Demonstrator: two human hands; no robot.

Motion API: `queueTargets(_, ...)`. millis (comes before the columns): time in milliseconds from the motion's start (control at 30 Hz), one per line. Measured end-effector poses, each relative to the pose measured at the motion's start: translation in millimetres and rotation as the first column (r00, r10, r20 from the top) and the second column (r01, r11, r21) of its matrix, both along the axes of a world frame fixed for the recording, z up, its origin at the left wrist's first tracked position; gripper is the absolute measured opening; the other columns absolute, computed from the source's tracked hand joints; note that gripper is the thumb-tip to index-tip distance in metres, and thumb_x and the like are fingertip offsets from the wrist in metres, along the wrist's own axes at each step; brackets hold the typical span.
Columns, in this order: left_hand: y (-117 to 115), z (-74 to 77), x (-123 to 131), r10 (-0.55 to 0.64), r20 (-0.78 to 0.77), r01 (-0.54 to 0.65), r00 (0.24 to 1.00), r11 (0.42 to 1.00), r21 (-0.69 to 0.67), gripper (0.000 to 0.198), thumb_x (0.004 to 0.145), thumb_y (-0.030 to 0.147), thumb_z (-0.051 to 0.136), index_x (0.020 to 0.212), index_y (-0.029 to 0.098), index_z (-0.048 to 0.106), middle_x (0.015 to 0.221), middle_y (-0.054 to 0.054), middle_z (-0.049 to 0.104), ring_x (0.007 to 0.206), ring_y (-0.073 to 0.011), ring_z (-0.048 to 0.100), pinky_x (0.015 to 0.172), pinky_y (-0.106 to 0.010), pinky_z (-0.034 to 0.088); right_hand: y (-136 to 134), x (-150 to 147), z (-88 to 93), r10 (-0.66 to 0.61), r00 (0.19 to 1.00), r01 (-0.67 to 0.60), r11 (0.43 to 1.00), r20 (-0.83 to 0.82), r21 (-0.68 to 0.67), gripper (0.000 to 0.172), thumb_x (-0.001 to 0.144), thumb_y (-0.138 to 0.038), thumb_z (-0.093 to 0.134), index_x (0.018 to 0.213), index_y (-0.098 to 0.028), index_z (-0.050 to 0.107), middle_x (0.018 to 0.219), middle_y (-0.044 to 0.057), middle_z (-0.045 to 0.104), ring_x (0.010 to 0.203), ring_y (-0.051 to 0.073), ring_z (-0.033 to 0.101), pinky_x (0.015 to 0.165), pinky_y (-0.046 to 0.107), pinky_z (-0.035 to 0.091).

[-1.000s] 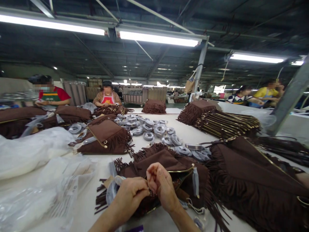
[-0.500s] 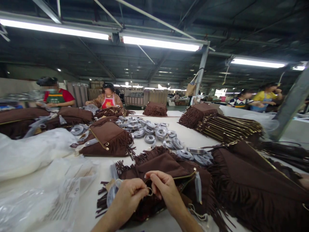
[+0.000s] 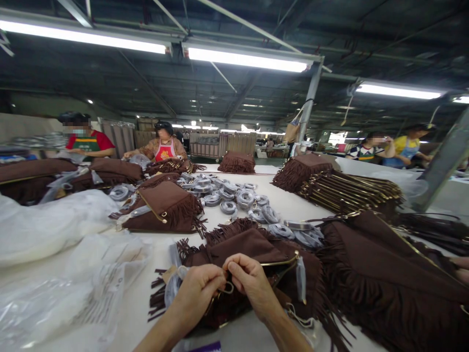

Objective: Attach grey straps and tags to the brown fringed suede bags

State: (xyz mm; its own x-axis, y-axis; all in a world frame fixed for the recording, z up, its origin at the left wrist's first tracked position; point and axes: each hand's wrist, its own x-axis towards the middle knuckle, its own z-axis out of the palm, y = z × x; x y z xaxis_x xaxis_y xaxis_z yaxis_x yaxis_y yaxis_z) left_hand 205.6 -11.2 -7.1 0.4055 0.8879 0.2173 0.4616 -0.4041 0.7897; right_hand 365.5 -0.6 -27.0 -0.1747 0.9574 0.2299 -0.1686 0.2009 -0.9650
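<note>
A dark brown fringed bag [image 3: 242, 247] lies before me with its gold zipper partly open. Over its near edge my left hand [image 3: 201, 288] is closed in a pinch on a thin pale cord [image 3: 229, 288], which curls in a small loop between my hands. My right hand [image 3: 251, 281] is also pinched, its fingertips almost touching the left ones; what it grips is hidden. A plastic-wrapped zipper pull [image 3: 301, 279] hangs at the bag's right end. Beside my left wrist sits a wrapped strap coil [image 3: 171, 291].
Many wrapped strap coils [image 3: 245, 198] lie mid-table. Another fringed bag [image 3: 163, 205] rests beyond, and a large one [image 3: 388, 264] at right, touched by another person's hand [image 3: 460, 269]. Clear plastic bags [image 3: 62, 288] cover the left side. Stacked bags [image 3: 348, 190] stand farther back; co-workers sit beyond.
The cord loop shows larger between my hands, and my right fingertips have come closer to the left ones. The other person's hand at right reaches farther into view.
</note>
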Motion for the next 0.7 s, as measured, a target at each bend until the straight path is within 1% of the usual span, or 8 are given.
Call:
queueTargets(100, 0, 0.3, -1, -0.013, 0.027, 0.013, 1.000, 1.000, 0.027, 0.028, 0.087, 0.026, 0.038, 0.065, 0.018, 0.054, 0.069, 0.002, 0.056, 0.064, -0.0123, 0.050, 0.062, -0.022, 0.038, 0, 2, -1.2, -0.018, 0.998, 0.015, 0.999, 0.067, 0.042, 0.035, 0.079, -0.050, 0.066, 0.075, -0.015, 0.064, 0.045, -0.009, 0.040, 0.040, 0.006, 0.029, 0.041, 0.019, 0.023)
queueTargets(200, 0, 1.3, -1, 0.006, -0.023, -0.005, 1.000, 0.998, 0.059, 0.027, 0.085, 0.023, 0.039, 0.061, 0.019, 0.051, 0.067, 0.002, 0.051, 0.066, -0.0131, 0.049, 0.064, -0.024, 0.036, -1, 1, -2.4, -0.016, 0.990, 0.004, 0.997, 0.141, 0.082, 0.033, 0.081, -0.049, 0.064, 0.077, -0.016, 0.065, 0.045, -0.008, 0.043, 0.040, 0.006, 0.032, 0.042, 0.020, 0.027)
queueTargets(400, 2, 1.4, -2, -0.027, -0.073, 0.028, 0.997, 1.000, 0.012, 0.025, 0.082, 0.020, 0.042, 0.065, 0.019, 0.060, 0.073, 0.002, 0.052, 0.073, -0.0135, 0.050, 0.068, -0.024, 0.035, -3, 0, -2.4, -0.020, 0.978, -0.003, 0.994, 0.208, 0.109, 0.027, 0.082, -0.042, 0.062, 0.074, -0.016, 0.065, 0.045, -0.008, 0.046, 0.039, 0.006, 0.033, 0.040, 0.019, 0.025)
queueTargets(533, 4, -0.6, -4, -0.027, -0.093, 0.026, 0.995, 1.000, -0.012, 0.025, 0.081, 0.020, 0.041, 0.063, 0.018, 0.058, 0.073, 0.002, 0.051, 0.074, -0.0136, 0.051, 0.068, -0.025, 0.036, -1, 0, -5.6, -0.018, 0.971, -0.009, 0.993, 0.240, 0.114, 0.024, 0.083, -0.038, 0.059, 0.074, -0.016, 0.063, 0.045, -0.008, 0.047, 0.037, 0.006, 0.034, 0.038, 0.018, 0.026)
queueTargets(700, 3, 3.2, -6, -0.052, -0.138, 0.046, 0.989, 0.998, -0.046, 0.025, 0.081, 0.020, 0.039, 0.063, 0.019, 0.056, 0.077, 0.001, 0.053, 0.077, -0.0144, 0.052, 0.071, -0.026, 0.037, 1, 0, -12.0, -0.008, 0.964, -0.029, 0.990, 0.265, 0.135, 0.022, 0.085, -0.034, 0.057, 0.074, -0.016, 0.063, 0.048, -0.007, 0.050, 0.037, 0.006, 0.037, 0.037, 0.017, 0.027)
